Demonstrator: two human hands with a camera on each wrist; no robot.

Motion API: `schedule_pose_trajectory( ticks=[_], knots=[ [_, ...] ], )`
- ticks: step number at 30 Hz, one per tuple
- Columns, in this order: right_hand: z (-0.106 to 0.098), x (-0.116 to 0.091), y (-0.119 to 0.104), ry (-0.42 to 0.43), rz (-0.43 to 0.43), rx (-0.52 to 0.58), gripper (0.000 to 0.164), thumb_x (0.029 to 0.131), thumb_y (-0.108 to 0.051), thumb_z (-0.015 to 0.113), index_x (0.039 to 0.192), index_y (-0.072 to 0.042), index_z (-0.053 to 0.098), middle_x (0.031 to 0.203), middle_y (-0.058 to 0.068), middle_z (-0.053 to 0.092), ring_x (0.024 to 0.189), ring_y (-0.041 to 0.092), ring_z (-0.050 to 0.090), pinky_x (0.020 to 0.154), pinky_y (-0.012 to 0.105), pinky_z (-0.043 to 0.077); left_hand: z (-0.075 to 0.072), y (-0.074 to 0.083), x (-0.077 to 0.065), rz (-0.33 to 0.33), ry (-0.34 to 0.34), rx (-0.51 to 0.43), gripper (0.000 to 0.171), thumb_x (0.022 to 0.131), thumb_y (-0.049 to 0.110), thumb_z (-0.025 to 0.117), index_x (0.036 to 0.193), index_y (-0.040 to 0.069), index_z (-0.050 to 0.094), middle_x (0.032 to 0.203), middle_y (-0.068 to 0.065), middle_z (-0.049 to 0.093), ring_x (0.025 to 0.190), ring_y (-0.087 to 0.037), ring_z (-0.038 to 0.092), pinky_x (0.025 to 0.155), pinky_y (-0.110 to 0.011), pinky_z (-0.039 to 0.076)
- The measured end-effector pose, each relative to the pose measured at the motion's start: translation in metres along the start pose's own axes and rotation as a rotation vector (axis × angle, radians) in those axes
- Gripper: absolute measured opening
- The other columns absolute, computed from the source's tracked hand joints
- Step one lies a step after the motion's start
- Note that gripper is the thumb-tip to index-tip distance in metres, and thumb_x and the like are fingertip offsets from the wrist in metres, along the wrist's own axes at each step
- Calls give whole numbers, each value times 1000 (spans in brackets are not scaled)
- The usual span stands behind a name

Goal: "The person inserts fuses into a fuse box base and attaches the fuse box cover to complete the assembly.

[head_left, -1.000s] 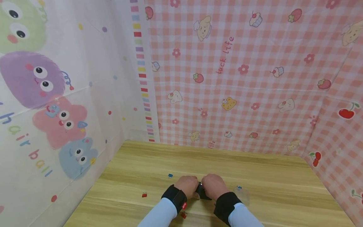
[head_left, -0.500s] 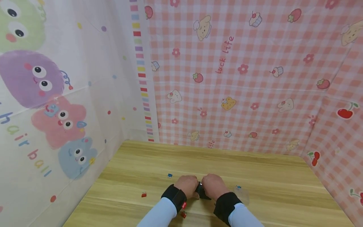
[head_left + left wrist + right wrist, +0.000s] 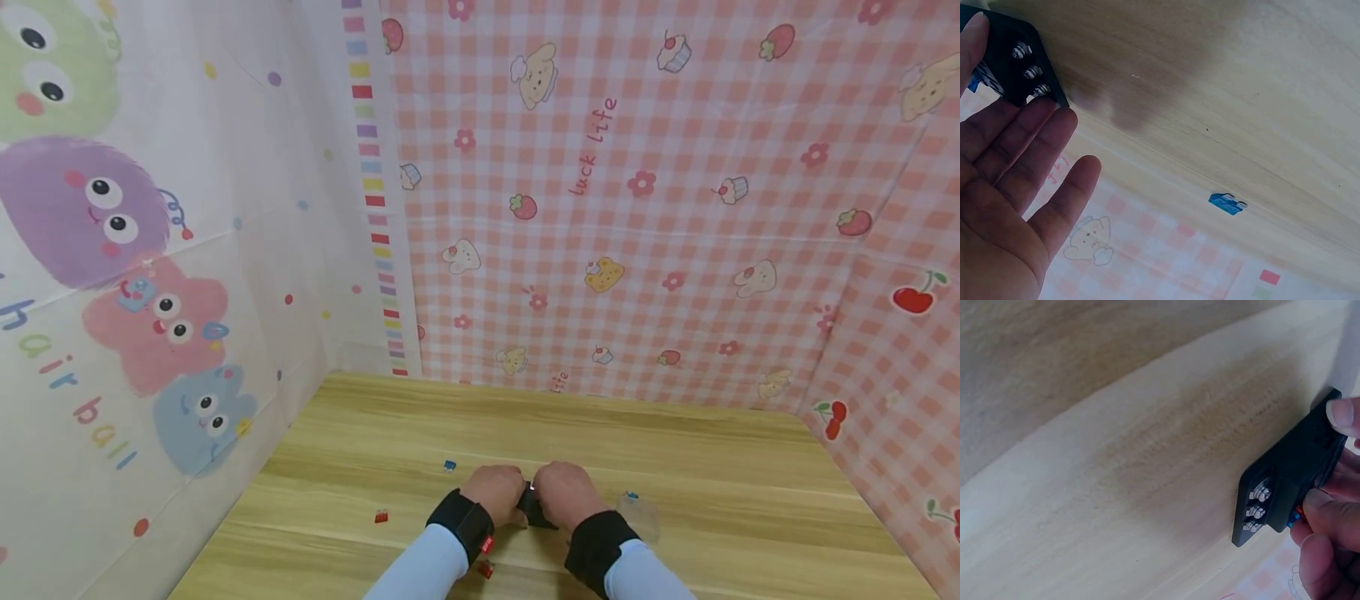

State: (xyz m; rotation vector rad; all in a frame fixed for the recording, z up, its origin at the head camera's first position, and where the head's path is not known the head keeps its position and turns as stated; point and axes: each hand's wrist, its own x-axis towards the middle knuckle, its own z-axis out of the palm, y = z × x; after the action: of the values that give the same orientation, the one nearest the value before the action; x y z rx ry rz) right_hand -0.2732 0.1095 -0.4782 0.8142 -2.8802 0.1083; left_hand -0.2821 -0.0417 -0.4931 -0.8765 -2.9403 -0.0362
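Note:
A flat black device [image 3: 1285, 475] with several metal screw terminals along one end is held tilted above the table. My left hand [image 3: 495, 493] grips it, thumb on one face and fingers [image 3: 1025, 140] behind, the outer ones fairly straight. My right hand [image 3: 566, 492] is close against it. In the right wrist view, the right thumb and fingers [image 3: 1332, 519] pinch at its raised block, where a small red and blue part [image 3: 1296, 515] peeks out, mostly hidden by the fingertips. In the head view the hands cover much of the device [image 3: 536, 507].
Blue pieces lie on the wooden table [image 3: 375, 433]: a blue clip-like piece [image 3: 450, 465] beyond the left hand, another blue piece [image 3: 632, 496] by a clear plastic item [image 3: 639, 518]. One red piece [image 3: 382, 516] is at left, another red piece [image 3: 486, 569] near the left wrist. Patterned cloths [image 3: 637, 208] enclose the table.

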Motion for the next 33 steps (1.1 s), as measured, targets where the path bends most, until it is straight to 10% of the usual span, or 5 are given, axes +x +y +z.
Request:
schedule_pose_trajectory(
  ticks=[33],
  knots=[
    [-1, 0, 0, 11, 35, 39, 21, 80, -4, 77, 65, -11, 65, 60, -4, 55, 55, 11, 46, 55, 31, 43, -3, 1, -1, -5, -32, -4, 35, 72, 41, 88, 86, 13, 72, 76, 7, 58, 65, -7, 51, 63, -24, 44]
  ],
)
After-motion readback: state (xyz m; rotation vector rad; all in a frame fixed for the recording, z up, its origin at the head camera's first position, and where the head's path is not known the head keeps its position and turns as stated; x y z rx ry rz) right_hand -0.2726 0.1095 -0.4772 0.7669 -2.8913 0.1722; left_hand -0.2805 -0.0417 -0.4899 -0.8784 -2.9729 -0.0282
